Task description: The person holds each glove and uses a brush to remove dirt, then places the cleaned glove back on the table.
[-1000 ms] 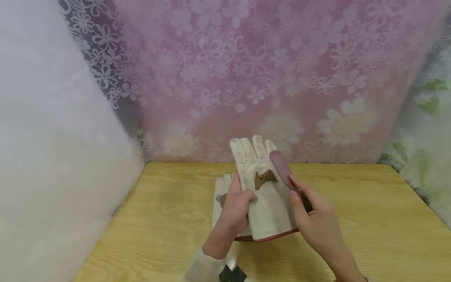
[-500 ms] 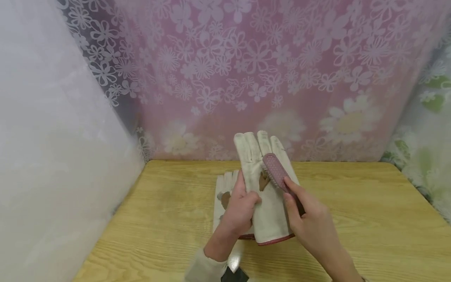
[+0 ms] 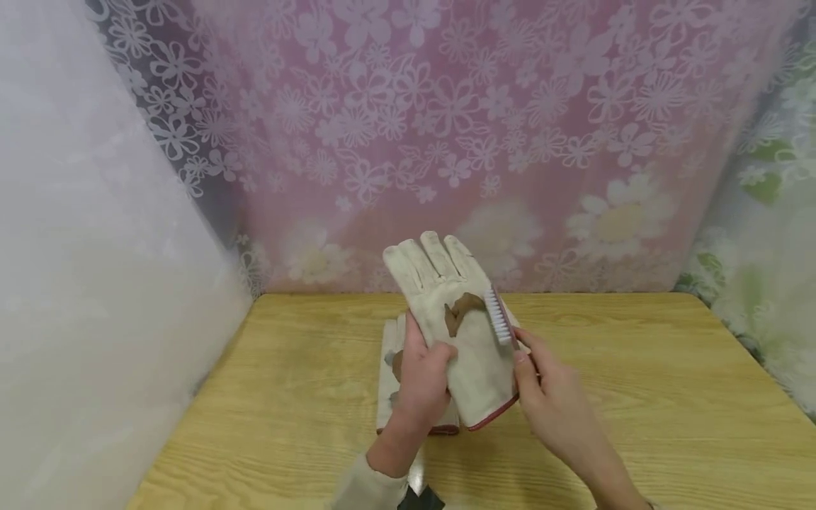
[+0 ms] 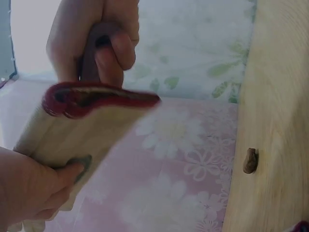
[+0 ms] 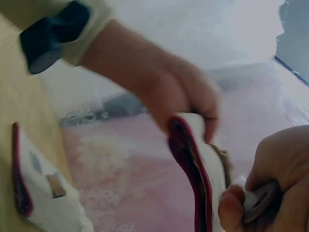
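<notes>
My left hand [image 3: 423,379] grips a cream work glove [image 3: 474,361] by its side, thumb across the front, and holds it tilted above the table. The glove has a red-edged cuff and a brown patch [image 3: 463,312] on its face. My right hand [image 3: 557,400] holds a scrub brush [image 3: 500,319] with a pinkish back and white bristles, at the glove's right side beside the patch. Whether the bristles touch the cloth, I cannot tell. A second cream glove [image 3: 387,397] with brown and grey patches lies on the table, partly hidden behind my left hand.
The wooden table [image 3: 287,397] runs back to a pink flowered curtain [image 3: 408,142]. A white sheet [image 3: 95,248] hangs at the left. In the left wrist view, a small brown lump [image 4: 250,161] lies on the table.
The brush has moved across the patch to the glove's right side and turned so its bristles show. The held glove has tilted further, its fingers swinging left.
</notes>
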The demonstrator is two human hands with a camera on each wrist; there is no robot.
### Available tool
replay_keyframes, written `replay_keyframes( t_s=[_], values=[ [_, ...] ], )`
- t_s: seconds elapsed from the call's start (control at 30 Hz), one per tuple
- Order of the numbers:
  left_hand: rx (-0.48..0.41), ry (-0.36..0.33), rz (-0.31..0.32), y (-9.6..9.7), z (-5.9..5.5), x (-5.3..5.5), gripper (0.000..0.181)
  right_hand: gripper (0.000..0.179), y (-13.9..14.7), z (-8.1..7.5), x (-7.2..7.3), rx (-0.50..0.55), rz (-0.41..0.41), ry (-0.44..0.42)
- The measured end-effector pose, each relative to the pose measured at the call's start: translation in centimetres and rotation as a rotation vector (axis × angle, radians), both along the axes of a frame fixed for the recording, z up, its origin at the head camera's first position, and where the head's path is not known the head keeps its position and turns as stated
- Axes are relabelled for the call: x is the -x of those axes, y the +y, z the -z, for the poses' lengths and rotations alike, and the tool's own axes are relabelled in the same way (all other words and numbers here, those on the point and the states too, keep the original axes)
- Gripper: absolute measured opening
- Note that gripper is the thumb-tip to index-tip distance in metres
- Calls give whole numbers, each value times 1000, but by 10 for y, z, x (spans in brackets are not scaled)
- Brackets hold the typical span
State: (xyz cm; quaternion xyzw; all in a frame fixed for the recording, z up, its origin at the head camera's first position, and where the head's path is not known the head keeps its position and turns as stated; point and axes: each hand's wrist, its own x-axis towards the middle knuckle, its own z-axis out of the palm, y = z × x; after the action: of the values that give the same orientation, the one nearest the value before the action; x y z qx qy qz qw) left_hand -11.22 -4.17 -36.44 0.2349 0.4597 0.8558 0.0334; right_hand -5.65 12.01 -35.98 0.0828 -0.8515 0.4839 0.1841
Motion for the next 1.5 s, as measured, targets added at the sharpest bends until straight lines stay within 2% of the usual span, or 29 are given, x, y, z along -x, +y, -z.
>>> replay_keyframes(
  t_s=[0.07, 0.2, 0.27, 0.37, 0.47, 0.53, 0.6, 0.7, 0.83, 0.9, 1.0, 1.07, 1.13, 1.2, 1.3, 1.4, 1.5],
  values=[
    [80, 39, -54, 6, 3, -3, 89, 42, -6, 4, 3, -56, 2, -41],
    [281, 87, -106, 20, 9, -10, 82, 42, -4, 12, 7, 8, -7, -122],
    [337, 75, -122, 24, 11, -12, 81, 39, -2, 15, 7, 22, 10, -81],
    [258, 64, -126, 20, 10, -7, 82, 37, -7, 18, 2, -68, 25, 60],
    [124, 63, -124, 10, 8, 1, 87, 38, -20, 22, -1, -215, 32, 253],
    [43, 66, -115, 3, 6, 5, 91, 45, -29, 24, -4, -305, 27, 303],
    [2, 53, -125, -5, 4, 9, 93, 50, -35, 26, -7, -373, 23, 371],
    [-41, 26, -132, -13, 1, 13, 93, 54, -38, 24, -12, -388, 2, 376],
    [-51, -11, -128, -16, -1, 14, 91, 54, -34, 21, -17, -334, -2, 349],
    [-10, -15, -103, -12, 0, 10, 90, 51, -31, 23, -17, -323, 27, 364],
    [51, 14, -24, -1, 3, 3, 90, 38, -27, 28, -10, -338, 103, 485],
    [94, 30, 36, 7, 6, -2, 89, 42, -22, 33, -3, -332, 166, 568],
    [127, 42, 88, 13, 8, -6, 88, 41, -17, 36, 3, -317, 224, 617],
    [172, 38, 103, 15, 9, -9, 85, 35, -11, 35, 7, -283, 244, 613],
    [216, 36, 96, 13, 7, -9, 83, 45, -4, 26, 8, -211, 196, 550],
    [221, 8, 64, 5, 2, -6, 82, 45, 3, 12, 6, -65, 89, 386],
    [221, -28, 54, -3, -4, -3, 82, 42, 12, -2, 1, 46, 72, 227]
  ],
)
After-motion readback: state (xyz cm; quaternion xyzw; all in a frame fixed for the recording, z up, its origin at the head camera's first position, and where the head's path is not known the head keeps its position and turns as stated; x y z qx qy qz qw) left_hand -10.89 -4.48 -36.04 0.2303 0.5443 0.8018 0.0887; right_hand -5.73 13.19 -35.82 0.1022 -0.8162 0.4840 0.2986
